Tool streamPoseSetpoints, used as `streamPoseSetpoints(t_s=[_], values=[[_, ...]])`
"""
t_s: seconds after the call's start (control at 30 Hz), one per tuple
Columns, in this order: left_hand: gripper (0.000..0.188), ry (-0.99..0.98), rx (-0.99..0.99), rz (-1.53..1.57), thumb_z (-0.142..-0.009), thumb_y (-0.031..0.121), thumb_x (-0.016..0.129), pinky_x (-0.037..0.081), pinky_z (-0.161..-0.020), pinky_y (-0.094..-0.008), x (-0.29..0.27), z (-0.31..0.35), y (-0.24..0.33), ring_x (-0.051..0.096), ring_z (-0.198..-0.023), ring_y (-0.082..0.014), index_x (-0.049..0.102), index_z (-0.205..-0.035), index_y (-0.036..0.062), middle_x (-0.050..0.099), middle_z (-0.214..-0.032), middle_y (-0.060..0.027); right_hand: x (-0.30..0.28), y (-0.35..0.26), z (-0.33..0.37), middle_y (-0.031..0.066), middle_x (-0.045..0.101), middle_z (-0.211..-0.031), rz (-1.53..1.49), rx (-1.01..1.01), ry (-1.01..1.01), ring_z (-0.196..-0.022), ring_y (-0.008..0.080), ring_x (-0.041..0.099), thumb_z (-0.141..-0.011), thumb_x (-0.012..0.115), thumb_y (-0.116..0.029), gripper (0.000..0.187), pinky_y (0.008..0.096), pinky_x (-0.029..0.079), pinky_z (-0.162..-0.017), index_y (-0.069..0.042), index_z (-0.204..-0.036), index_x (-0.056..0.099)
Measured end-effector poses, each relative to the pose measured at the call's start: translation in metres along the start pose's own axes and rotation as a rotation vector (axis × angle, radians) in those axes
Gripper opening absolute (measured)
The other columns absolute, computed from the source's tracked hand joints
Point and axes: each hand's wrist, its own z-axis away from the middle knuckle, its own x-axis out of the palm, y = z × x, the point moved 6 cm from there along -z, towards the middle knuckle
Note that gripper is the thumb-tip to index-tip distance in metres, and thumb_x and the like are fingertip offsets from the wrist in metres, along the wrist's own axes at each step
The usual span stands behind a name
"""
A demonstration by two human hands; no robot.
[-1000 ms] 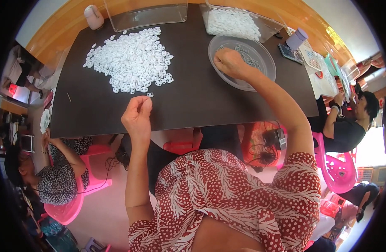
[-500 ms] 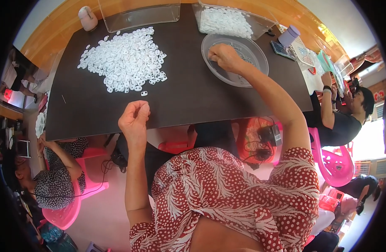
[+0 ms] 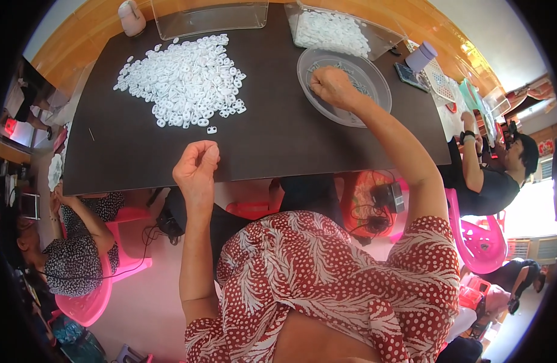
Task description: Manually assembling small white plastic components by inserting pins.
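My left hand hovers at the table's front edge, thumb and fingers pinched together; whatever it may hold is hidden. Just beyond it lies a single small white plastic piece with two holes. Farther back spreads a big pile of the same white two-holed pieces. Over at the right, my right hand is closed above a round clear plastic basin. Small grey metal parts, too fine to name, lie inside the basin. The fingertips of this hand are turned away, so anything in them is out of sight.
Behind the basin stands a clear box of white pieces, and another clear box is at the back. A pink bottle, a lilac cup and a phone sit near the edges. People work at both sides.
My right hand has shifted slightly right within the basin, fist turned a little. My left hand stays pinched at nearly the same place. The whole view has moved slightly.
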Motion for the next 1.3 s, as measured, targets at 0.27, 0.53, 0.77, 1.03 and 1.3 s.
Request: streamPoseSetpoints(t_s=[0.27, 0.53, 0.77, 1.03, 1.3], values=[[0.012, 0.013, 0.002, 0.02, -0.084, 0.01, 0.064, 0.038, -0.055, -0.0165, -0.002, 0.001, 0.001, 0.047, -0.062, -0.0035, 0.063, -0.086, -0.0011, 0.056, -0.072, 0.0015, -0.011, -0.004, 0.011, 0.0174, 0.06, -0.075, -0.128, -0.019, 0.074, -0.077, 0.0386, 0.055, -0.07, 0.055, -0.005, 0.004, 0.0459, 0.044, -0.069, -0.002, -0.074, 0.055], [0.012, 0.001, -0.021, 0.103, -0.083, 0.01, 0.065, 0.038, -0.054, -0.0173, -0.005, 0.0, 0.0, 0.048, -0.06, -0.0052, 0.064, -0.088, -0.0009, 0.06, -0.074, -0.0012, -0.017, -0.009, 0.014, 0.0148, 0.06, -0.074, -0.235, 0.094, 0.039, -0.075, 0.0329, 0.059, -0.069, 0.056, 0.0, 0.014, 0.0396, 0.046, -0.068, 0.0, -0.082, 0.056], [0.01, -0.001, -0.177, 0.265, -0.085, 0.005, 0.061, 0.041, -0.053, -0.0195, -0.002, 0.005, 0.001, 0.053, -0.059, -0.0087, 0.062, -0.091, -0.0024, 0.062, -0.075, -0.0063, -0.037, -0.025, 0.023, 0.0145, 0.062, -0.081, -0.265, -0.002, 0.196, -0.075, 0.029, 0.059, -0.074, 0.058, -0.003, 0.014, 0.0359, 0.047, -0.069, -0.003, -0.087, 0.061], [0.009, -0.066, -0.235, 0.527, -0.086, 0.007, 0.061, 0.041, -0.053, -0.0221, 0.009, 0.014, 0.006, 0.052, -0.058, -0.0111, 0.059, -0.089, -0.0013, 0.061, -0.074, -0.0079, -0.042, -0.122, 0.033, 0.0118, 0.06, -0.083, -0.564, 0.031, 0.18, -0.079, 0.0239, 0.059, -0.081, 0.059, -0.005, 0.008, 0.031, 0.046, -0.072, 0.0, -0.087, 0.06], [0.011, -0.027, -0.185, 0.486, -0.086, 0.007, 0.062, 0.043, -0.054, -0.0235, 0.007, 0.023, 0.018, 0.055, -0.06, -0.0126, 0.06, -0.091, -0.003, 0.061, -0.077, -0.0084, -0.006, -0.199, 0.032, 0.012, 0.061, -0.081, -0.88, -0.073, 0.105, -0.076, 0.0226, 0.06, -0.081, 0.06, -0.004, 0.007, 0.0317, 0.047, -0.069, 0.001, -0.085, 0.059]])
